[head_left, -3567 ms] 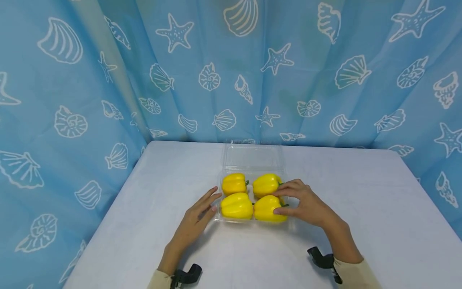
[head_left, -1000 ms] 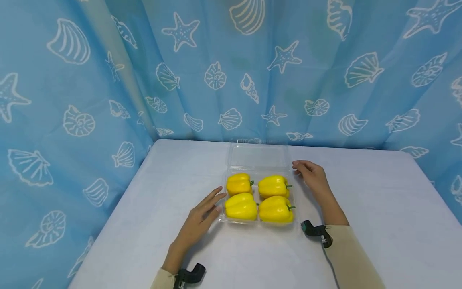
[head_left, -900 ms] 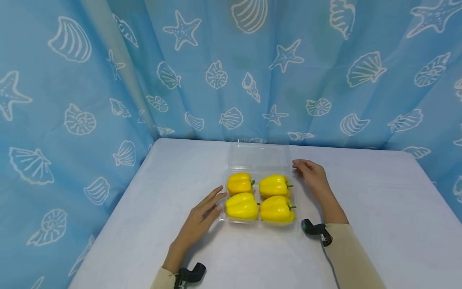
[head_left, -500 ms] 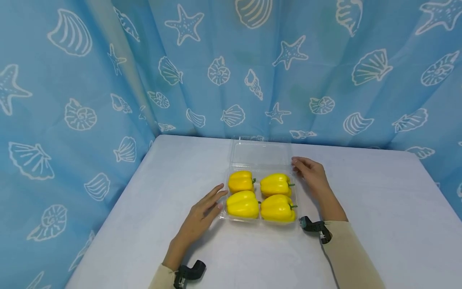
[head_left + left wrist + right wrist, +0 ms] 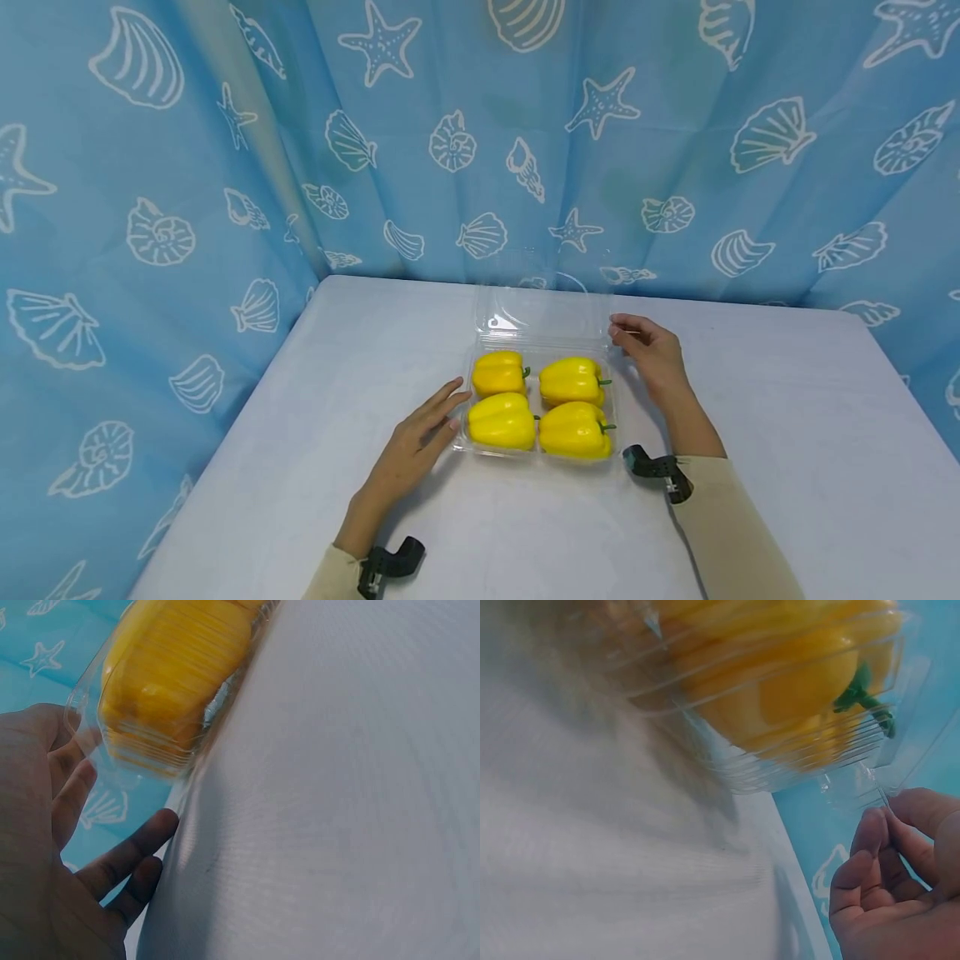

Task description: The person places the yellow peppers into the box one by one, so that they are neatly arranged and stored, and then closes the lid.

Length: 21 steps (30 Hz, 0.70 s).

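Observation:
Several yellow bell peppers (image 5: 501,422) with green stems lie in two rows in a clear plastic clamshell box (image 5: 517,454). Its transparent lid (image 5: 543,312) is hinged at the back and leans up, partly raised. My right hand (image 5: 654,354) pinches the lid's right edge between thumb and fingers, as the right wrist view also shows. At the box's left side is my left hand (image 5: 408,446), its fingers spread and fairly straight, the tips against the rim. In the left wrist view, some fingers (image 5: 73,796) of that hand are beside the box wall and others are near the tabletop.
The box stands on a white-covered table (image 5: 300,400). Behind and to the left hangs a blue curtain (image 5: 420,200) with white shells and starfish. Dark camera mounts sit on both wrists, and a cable runs along the right sleeve (image 5: 731,521).
My right hand has left the front right pepper and moved back to the lid's right edge. The lid, flat before, is now tilted up. My left hand has stayed at the box's left side.

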Tool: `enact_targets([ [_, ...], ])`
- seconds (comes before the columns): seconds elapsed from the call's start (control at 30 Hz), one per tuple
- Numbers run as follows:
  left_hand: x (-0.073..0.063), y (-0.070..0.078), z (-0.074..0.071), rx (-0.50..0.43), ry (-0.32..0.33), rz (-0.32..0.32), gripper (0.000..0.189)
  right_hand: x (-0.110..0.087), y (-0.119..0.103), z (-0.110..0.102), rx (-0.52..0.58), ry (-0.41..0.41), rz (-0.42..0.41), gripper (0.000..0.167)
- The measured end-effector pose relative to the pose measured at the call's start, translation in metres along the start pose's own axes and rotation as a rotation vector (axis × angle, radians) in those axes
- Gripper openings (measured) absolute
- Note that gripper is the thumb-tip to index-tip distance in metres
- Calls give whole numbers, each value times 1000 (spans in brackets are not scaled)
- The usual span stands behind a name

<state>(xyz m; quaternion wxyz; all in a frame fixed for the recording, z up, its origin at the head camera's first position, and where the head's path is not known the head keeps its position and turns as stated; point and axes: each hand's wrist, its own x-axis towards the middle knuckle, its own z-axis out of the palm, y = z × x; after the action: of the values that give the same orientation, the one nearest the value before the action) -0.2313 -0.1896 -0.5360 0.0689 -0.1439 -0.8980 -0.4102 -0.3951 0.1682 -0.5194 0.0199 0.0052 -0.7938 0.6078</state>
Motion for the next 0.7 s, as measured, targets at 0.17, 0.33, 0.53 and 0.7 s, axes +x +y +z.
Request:
enact_targets([
  [0.17, 1, 1, 0, 6, 2, 2, 43, -1, -2, -2, -9, 18, -40, 46],
  [0.33, -1, 1, 1, -3, -1, 12, 43, -5, -3, -4, -2, 13, -46, 44],
  [0.53, -1, 2, 0, -18, 8, 33, 44, -6, -5, -7, -13, 18, -99, 40],
  [0.7, 0, 2, -1, -10, 6, 31, 44, -8, -4, -11, -67, 29, -146, 39],
])
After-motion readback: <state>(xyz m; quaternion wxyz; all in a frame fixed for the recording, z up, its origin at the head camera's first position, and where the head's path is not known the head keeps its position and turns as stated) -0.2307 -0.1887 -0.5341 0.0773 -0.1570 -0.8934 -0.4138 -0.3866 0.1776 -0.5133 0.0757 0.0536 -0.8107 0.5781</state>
